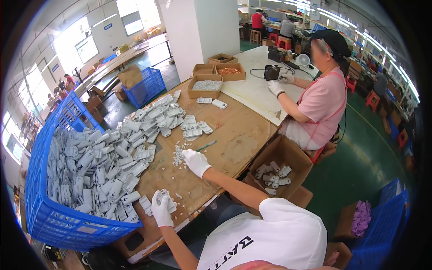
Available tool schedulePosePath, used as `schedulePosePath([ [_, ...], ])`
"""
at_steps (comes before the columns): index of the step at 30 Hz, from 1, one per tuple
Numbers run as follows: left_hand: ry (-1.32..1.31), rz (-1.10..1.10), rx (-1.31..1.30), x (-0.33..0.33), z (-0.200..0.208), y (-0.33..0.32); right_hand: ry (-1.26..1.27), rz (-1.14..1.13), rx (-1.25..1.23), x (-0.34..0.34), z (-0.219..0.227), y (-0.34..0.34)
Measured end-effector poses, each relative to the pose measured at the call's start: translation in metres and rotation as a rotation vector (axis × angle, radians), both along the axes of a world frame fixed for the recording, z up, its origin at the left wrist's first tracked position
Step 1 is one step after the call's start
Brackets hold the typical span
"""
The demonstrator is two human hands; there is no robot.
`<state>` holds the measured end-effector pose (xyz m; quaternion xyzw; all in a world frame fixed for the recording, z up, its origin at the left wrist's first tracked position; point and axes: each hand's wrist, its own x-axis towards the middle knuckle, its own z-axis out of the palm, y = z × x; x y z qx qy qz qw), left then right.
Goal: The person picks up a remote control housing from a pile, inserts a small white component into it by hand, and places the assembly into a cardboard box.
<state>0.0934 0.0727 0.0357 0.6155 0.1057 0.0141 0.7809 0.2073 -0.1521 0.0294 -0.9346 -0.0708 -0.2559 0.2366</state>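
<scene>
**Left hand (162,211) holds a pale casing (168,200); right hand (196,163) reaches the small parts (177,154)**

In the head view, the person's gloved left hand has its fingers clamped on the pale casing, low above the near edge of the cardboard-covered table (240,139). The gloved right hand's fingers are bunched at the edge of the small parts; whether they pinch one cannot be told. A thin green tool (207,146) lies just beyond that hand. Leftward, more casings (105,173) fill a blue crate (47,218) and spread onto the table. An open carton (294,155) stands right of the table, near a co-worker (325,96) in pink.
</scene>
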Motion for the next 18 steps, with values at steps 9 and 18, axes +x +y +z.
schedulePosePath([
  [9,-0.094,-0.076,0.299,0.01,-0.021,-0.033,0.505,0.455,1.008,-0.092,0.034,0.008],
  [18,-0.162,-0.152,0.506,0.003,-0.013,-0.051,0.19,0.459,0.633,-0.104,0.005,0.017],
])
